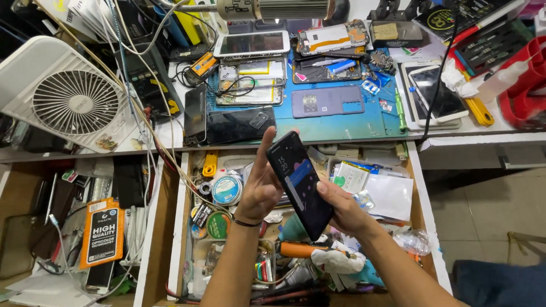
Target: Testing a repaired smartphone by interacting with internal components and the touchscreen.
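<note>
Head view, looking down: a person holds a dark smartphone (300, 183) tilted above an open drawer (422, 196) crammed with repair odds and ends. The left hand (260, 187) cups the phone's left edge, fingers reaching upward. The right hand (343, 210) grips its lower right side, thumb on the lit screen. Beyond, a blue work mat (364, 122) carries dismantled phones; a white fan (71, 96) sits far left.
</note>
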